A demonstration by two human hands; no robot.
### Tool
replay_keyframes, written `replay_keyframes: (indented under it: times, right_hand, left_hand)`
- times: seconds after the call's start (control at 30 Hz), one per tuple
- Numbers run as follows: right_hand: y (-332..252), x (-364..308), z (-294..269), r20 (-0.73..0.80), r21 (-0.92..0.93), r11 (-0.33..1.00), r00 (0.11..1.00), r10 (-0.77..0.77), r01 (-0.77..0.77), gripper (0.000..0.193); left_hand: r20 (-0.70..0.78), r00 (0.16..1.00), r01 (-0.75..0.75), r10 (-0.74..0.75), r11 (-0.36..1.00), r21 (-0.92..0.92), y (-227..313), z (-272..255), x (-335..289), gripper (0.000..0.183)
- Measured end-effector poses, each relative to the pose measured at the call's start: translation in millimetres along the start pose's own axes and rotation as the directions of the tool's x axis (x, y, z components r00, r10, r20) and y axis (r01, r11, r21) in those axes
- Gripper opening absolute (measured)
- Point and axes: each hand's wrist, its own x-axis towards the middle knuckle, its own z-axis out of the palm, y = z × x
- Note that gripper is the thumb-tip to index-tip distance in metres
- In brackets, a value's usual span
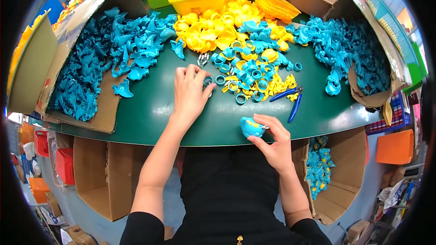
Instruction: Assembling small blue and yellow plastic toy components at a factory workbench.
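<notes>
My right hand pinches a small rounded blue plastic toy piece with yellow parts and a bit of metal on it, just above the table's near edge. Farther left, my left hand reaches down to the tabletop, thumb and forefinger closing round a blue ring; its other fingers curl down and partly hide what lies beneath. Several metal clips lie just beyond those fingers. Right of the left hand spreads a heap of loose blue rings over small yellow pieces.
Blue-handled pliers lie on the green table. Cardboard boxes of blue parts stand left and right. Yellow shells pile up before a yellow tub at the back. Below, an open carton holds blue-and-yellow pieces.
</notes>
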Motion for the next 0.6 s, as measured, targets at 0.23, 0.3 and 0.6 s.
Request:
replay_keyframes:
  times: [0.23, 0.3, 0.6]
  right_hand:
    - [3.2, 3.9, 8.6, 0.023, 0.603, 0.758, 0.955, 0.296, -0.249, 0.05]
    - [-1.0, 10.7, 21.8, 0.073, 0.603, 0.764, 0.97, 0.231, -0.228, 0.049]
    - [-25.6, 29.2, 21.2, 0.253, -0.186, 0.974, 0.964, -0.077, 0.127, 0.052]
  left_hand:
    - [0.226, 0.973, 0.155, -0.039, 0.835, -0.527, 59.2, -6.7, -72.7, 0.061]
    - [0.207, 0.977, 0.148, -0.047, 0.852, -0.503, 60.6, 0.2, -79.9, 0.071]
    - [0.152, 0.983, 0.166, -0.098, 0.826, -0.539, 48.6, -3.3, -89.5, 0.066]
